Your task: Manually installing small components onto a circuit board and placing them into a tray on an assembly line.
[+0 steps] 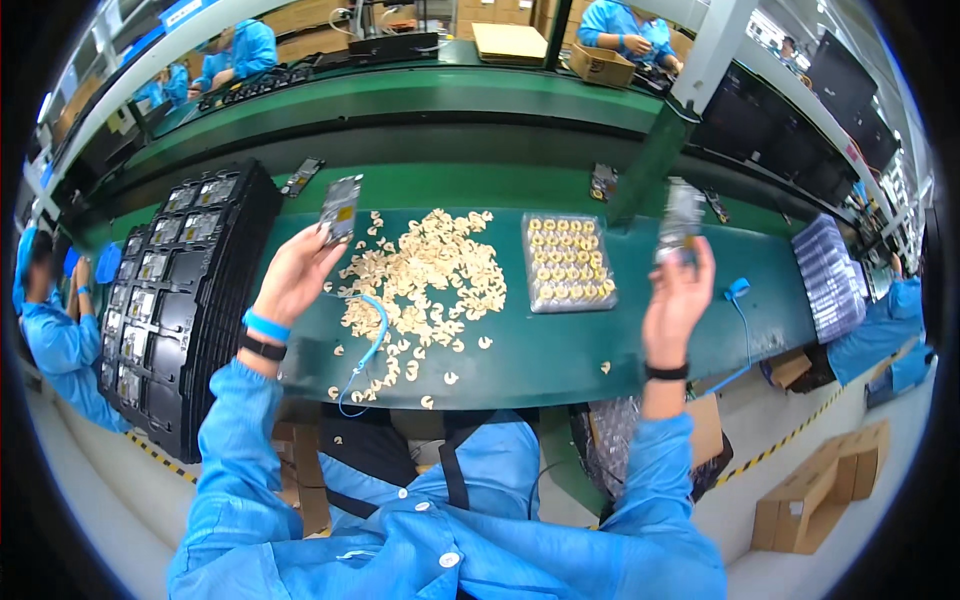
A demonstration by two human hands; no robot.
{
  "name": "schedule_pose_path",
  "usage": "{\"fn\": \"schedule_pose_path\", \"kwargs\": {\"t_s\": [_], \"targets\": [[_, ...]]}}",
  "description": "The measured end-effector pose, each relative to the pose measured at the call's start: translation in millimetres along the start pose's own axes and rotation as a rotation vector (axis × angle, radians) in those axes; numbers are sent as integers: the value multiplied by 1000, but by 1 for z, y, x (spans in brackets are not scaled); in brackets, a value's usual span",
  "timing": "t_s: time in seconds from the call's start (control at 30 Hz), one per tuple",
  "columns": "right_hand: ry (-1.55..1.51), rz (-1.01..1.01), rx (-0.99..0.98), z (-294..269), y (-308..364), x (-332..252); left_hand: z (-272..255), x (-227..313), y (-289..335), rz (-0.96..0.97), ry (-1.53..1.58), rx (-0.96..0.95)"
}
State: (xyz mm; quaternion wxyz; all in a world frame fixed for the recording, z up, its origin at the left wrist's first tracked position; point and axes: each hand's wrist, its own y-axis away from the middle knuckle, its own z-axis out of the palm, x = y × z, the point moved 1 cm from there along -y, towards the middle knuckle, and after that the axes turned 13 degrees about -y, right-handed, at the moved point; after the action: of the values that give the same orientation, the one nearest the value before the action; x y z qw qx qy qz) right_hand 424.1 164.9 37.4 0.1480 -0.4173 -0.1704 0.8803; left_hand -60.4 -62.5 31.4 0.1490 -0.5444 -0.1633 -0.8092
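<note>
My left hand pinches one end of a flat silver-and-black circuit board module with a yellow patch, held up at the left of the bench. On the other side my right hand grips a similar module, blurred by motion, in front of the green post. Between the hands lies a loose heap of small cream-coloured C-shaped pieces. Right of the heap sits a transparent tray with rows of yellow-rimmed round parts. A blue wrist-strap band and coiled cord run beside the heap from my left wrist.
Stacked black trays holding modules stand at the left. More modules lie along the bench's back, one near the green post. Stacked clear plastic trays and a blue cord are at the right. Other people work around.
</note>
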Motion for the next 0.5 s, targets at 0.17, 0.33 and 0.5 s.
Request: {"fn": "schedule_pose_path", "kwargs": {"t_s": [0.17, 0.33, 0.5], "targets": [[47, 425, -257, 99, 117, 35, -14, -14, 27, -31, 135, 11], [267, 532, -435, 138, 148, 116, -3, 20, 29, 128, 223, -164], [912, 37, -676, 145, 147, 91, 10, 75, 47, 189, 152, -141]]}}
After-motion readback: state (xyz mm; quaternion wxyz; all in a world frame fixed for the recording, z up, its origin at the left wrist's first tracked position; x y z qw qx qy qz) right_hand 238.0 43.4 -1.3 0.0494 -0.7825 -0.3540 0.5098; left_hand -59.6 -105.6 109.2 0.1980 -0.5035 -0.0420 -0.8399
